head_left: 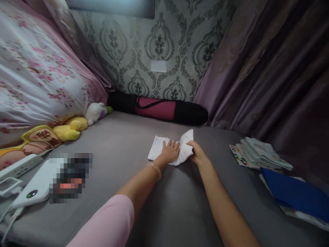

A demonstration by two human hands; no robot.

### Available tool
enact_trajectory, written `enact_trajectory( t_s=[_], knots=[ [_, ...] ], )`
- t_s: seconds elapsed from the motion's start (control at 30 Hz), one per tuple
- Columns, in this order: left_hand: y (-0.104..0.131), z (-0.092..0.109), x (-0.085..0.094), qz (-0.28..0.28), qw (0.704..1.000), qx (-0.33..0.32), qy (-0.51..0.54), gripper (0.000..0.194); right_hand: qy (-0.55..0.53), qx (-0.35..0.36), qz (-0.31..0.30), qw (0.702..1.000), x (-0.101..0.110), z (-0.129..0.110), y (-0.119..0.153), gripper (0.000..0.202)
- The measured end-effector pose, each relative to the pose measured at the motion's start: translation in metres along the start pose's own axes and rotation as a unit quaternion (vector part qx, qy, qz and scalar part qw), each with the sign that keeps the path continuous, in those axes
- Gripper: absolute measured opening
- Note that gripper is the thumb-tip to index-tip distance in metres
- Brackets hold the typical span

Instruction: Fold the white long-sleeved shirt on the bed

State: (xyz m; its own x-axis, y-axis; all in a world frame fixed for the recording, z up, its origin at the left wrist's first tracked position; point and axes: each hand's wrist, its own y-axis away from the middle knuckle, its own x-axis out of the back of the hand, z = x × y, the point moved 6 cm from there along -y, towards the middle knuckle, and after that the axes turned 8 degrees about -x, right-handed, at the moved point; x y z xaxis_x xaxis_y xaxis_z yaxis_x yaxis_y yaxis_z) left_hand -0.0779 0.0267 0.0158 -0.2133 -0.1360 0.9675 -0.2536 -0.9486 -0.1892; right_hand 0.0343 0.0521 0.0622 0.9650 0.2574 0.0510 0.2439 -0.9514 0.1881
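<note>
**padfoot_88:** ok so what are the hands doing here? Looks like a cloth job.

**linenlurker:** Yep. The left hand (170, 151) lies flat, fingers spread wide, palm down on a white cloth (159, 146), pinning it to the grey bed surface (123, 137). The right hand (197, 153) is pinched narrow on the cloth's right edge, where 1 corner stands up in a peak. So both hands are on the same piece, which sits about mid-bed, just beyond them.

**padfoot_88:** how far along would you say?

**linenlurker:** My guess: mid-fold on this 1. The left part lies smooth, the right part is lifted and not laid over yet. I can't tell how many layers are under the palm.

**padfoot_88:** and around it?

**linenlurker:** Well off to the right there's a stack of patterned cloths (259, 152) that looks folded already, so I'd judge some of the pile is done. Nearer the camera on that side, a blue folder-like sheet (295, 192) lies on top of more printed fabric. I can't say if that's sorted or waiting.

**padfoot_88:** left side?

**linenlurker:** Floral bedding (36, 75) heaped up, a yellow plush toy (69, 128) and a white plush (95, 112) beside it, a white power strip (19, 166) with cables at the bed edge. Along the wallpapered wall (159, 37) at the back, a black and pink roll (159, 108); purple curtain (269, 68) on the right.
</note>
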Motion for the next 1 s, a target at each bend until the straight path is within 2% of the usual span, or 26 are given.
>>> enact_trajectory(
  t_s=[0.1, 0.2, 0.37, 0.5, 0.67, 0.8, 0.9, 1.0],
  knots=[
    [0.003, 0.001, 0.006, -0.011, 0.999, -0.007, -0.029, 0.057, -0.082, -0.062, -0.025, 0.994, -0.026, 0.003, -0.004, 0.042],
    [0.016, -0.007, 0.016, -0.013, 0.999, -0.005, -0.039, 0.06, -0.046, -0.082, -0.043, 0.995, -0.052, 0.002, -0.005, 0.044],
    [0.059, -0.046, 0.035, 0.02, 0.999, 0.041, 0.007, 0.047, 0.064, -0.086, -0.049, 0.993, -0.094, 0.009, -0.013, 0.04],
    [0.085, -0.08, 0.042, 0.066, 0.984, 0.096, 0.131, 0.026, 0.176, -0.076, -0.023, 0.981, -0.12, 0.02, -0.023, 0.038],
    [0.099, -0.106, 0.039, 0.178, 0.94, 0.176, 0.23, 0.027, 0.282, -0.055, 0.007, 0.958, -0.137, 0.021, -0.023, 0.036],
    [0.107, -0.114, 0.04, 0.225, 0.912, 0.209, 0.272, 0.048, 0.364, -0.039, 0.028, 0.93, -0.144, 0.017, -0.018, 0.037],
    [0.113, -0.118, 0.044, 0.239, 0.9, 0.231, 0.281, 0.059, 0.361, -0.027, 0.013, 0.932, -0.15, 0.019, -0.015, 0.033],
    [0.114, -0.115, 0.043, 0.226, 0.912, 0.213, 0.267, 0.054, 0.326, -0.021, -0.034, 0.945, -0.151, 0.023, -0.015, 0.026]
  ],
)
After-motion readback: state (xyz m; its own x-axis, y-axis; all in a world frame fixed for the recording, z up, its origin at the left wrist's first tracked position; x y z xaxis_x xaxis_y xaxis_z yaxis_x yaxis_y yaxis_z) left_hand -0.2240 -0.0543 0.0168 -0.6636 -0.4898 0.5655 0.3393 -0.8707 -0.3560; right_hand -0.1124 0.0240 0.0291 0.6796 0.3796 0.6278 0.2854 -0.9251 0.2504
